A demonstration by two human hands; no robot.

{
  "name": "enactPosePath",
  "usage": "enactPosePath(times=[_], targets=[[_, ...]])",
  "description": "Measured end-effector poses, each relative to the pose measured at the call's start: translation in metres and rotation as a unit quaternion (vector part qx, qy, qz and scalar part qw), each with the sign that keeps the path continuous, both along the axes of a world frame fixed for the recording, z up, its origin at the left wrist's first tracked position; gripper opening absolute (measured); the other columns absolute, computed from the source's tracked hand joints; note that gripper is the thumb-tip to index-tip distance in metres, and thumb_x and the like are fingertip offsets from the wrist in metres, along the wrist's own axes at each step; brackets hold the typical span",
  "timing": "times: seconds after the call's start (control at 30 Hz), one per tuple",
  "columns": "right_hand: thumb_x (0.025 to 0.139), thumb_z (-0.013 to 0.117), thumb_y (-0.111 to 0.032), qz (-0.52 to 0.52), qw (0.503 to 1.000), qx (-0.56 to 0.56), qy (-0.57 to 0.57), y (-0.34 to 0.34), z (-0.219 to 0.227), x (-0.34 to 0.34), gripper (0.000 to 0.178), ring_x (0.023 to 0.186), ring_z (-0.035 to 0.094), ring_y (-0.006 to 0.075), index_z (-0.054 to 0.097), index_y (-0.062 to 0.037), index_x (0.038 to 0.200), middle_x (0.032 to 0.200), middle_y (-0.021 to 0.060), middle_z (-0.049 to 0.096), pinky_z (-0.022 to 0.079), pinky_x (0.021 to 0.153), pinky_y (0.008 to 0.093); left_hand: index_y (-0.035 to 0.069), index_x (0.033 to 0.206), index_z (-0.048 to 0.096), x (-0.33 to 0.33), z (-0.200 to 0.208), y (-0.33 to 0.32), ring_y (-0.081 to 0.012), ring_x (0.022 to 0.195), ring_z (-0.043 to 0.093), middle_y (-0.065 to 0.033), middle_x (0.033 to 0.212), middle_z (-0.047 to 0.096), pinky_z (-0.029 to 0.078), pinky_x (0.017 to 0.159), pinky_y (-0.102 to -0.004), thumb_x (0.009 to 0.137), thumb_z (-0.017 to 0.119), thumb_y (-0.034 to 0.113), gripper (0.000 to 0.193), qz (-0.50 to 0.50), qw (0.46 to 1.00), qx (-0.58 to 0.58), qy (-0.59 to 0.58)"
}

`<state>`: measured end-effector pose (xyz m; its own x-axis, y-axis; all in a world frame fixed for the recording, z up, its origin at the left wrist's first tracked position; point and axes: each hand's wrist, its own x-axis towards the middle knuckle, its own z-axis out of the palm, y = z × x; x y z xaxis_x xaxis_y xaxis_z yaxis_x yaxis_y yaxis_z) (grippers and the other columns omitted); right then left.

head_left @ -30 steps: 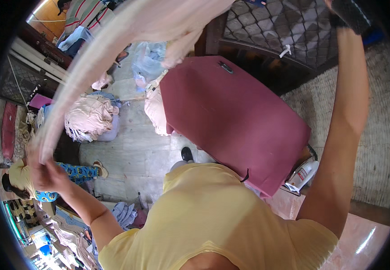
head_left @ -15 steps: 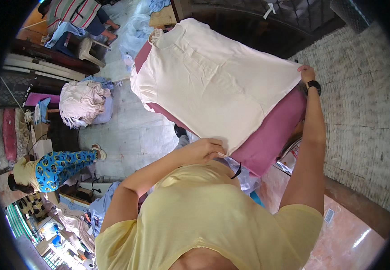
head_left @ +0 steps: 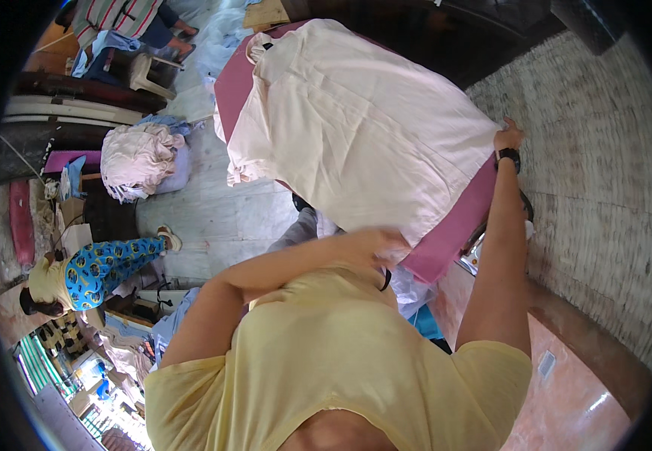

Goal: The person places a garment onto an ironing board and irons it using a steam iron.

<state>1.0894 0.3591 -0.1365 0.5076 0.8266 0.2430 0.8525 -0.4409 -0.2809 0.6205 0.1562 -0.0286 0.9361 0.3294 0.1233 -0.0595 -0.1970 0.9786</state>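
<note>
- Maroon-covered worktop (head_left: 453, 231), bare at both ends, is overlaid by a cream shirt (head_left: 363, 128).
- Its near corner is overlapped by the left hand (head_left: 382, 246), fingers too blurred for openness or grip to be told.
- Its far right corner is met by the right hand (head_left: 508, 137), fingers loosely spread, nothing seen gripped.
- Creases are best smoothed outward under even tension.

Left hand (head_left: 382, 246): blurred; its fingers and their grip on the shirt (head_left: 371, 128) cannot be made out.
Right hand (head_left: 509, 137): at the shirt's corner; whether it pinches cloth cannot be told.
Board (head_left: 446, 242): mostly hidden under the shirt.
Shoe (head_left: 300, 201): partly covered.
Iron (head_left: 473, 254): largely hidden by board and right forearm (head_left: 500, 240).
Striped-shirt person (head_left: 119, 21): cut by the upper edge.
</note>
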Motion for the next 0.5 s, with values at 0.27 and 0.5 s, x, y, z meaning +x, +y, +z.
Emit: enactPosePath(times=[0.27, 0.5], targets=[[0.090, 0.058, -0.049, -0.078, 0.991, -0.104, 0.010, -0.237, 0.013, -0.222, 0.065, 0.115, 0.049, 0.0459, 0.049, 0.0055, 0.124, 0.117, 0.0292, 0.056, 0.034, 0.104, 0.0523, 0.001, 0.119, 0.054, -0.272, -0.095, 0.159, -0.0363, 0.101, 0.055, -0.0187, 0.111, 0.056, 0.045, 0.089, -0.0422, 0.084, 0.068, 0.014, 0.040, 0.631, 0.691, 0.238, 0.260], [0.083, 0.069, -0.036, -0.099, 0.983, -0.074, 0.136, -0.297, 0.000, -0.311, 0.040, 0.091, 0.055, 0.0387, 0.056, -0.0004, 0.098, 0.093, 0.0195, 0.059, 0.039, 0.088, 0.0507, 0.003, 0.105, 0.055, -0.309, -0.121, 0.201, -0.0345, 0.093, 0.053, -0.0154, 0.104, 0.056, 0.043, 0.078, -0.0439, 0.087, 0.066, 0.034, 0.037, 0.572, 0.628, 0.329, 0.414]])
